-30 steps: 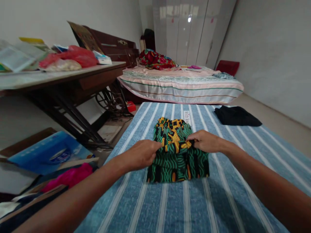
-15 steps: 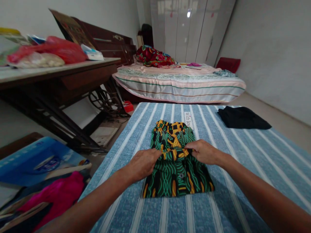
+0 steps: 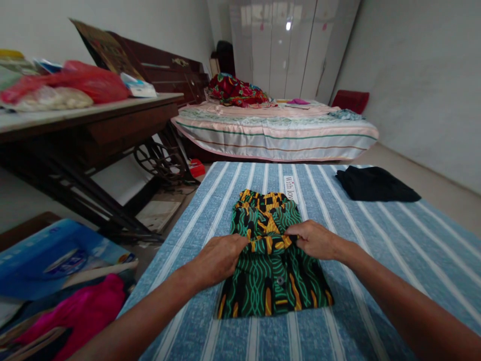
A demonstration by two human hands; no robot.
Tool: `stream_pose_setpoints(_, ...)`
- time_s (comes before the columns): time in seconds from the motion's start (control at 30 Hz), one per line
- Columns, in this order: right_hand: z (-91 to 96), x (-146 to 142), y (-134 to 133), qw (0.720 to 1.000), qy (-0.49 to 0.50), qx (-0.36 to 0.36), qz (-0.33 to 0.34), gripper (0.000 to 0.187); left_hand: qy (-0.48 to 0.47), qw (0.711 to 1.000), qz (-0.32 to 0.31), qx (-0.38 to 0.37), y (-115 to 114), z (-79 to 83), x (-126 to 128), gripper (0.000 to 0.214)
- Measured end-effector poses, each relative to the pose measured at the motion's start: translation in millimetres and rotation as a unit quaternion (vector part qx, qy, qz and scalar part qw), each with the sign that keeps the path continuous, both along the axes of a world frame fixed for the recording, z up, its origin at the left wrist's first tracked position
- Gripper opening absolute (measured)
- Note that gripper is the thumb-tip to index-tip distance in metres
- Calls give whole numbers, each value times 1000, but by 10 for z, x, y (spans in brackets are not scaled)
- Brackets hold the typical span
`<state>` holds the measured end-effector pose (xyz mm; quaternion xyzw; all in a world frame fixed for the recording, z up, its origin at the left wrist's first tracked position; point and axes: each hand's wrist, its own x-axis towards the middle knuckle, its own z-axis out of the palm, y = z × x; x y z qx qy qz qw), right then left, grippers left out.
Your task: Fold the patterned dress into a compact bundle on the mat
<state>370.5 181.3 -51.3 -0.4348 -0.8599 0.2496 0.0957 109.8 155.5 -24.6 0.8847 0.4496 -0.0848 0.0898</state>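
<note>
A green, black and yellow patterned shirt (image 3: 259,281) lies folded into a narrow shape on a blue striped cloth (image 3: 195,321). My left hand (image 3: 223,253) is closed on the left end of the shirt's yellow-and-black collar. At the collar's right end, my right hand (image 3: 313,239) pinches the fabric. The collar is stretched between both hands, over the middle of the shirt. One button shows on the placket below it. Farther off to the right, a black folded garment (image 3: 376,183) rests on the same cloth.
A sewing-machine table (image 3: 124,108) with a red plastic bag (image 3: 90,82) stands at the left. Below it are a blue package (image 3: 63,255) and a pink cloth (image 3: 93,316). Beyond the striped surface is a bed (image 3: 278,133) with a red floral blanket (image 3: 238,90).
Both hands keep their hold on the collar, with hardly any movement. The view has shifted slightly, so the shirt and hands appear a little lower.
</note>
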Motion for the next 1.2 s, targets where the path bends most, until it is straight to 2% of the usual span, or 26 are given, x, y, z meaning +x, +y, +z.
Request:
stream_pose_setpoints(0.2, 36, 10, 130, 997, 59, -38, 18, 28, -58, 998, -2, -27, 154, 112, -15, 29)
stream_pose_setpoints(0.47, -185, -19, 315, 995, 58, -77, -13, 15, -115, 986, 54, -111, 442, -167, -68, 13)
stream_pose_setpoints(0.7, -203, 32, 447, 985, 99, -138, -16, 12, -191, 958, 72, -200, 615, -168, -143, 10)
stream_pose_setpoints(0.9, -316, 7, 512, 978, 111, -169, -43, 10, -197, 950, 112, -216, 726, -324, -188, 14)
stream_pose_setpoints(1.2, -383, 10, 547, 971, 134, -190, -52, 9, -212, 939, 131, -236, 763, -351, -202, 15)
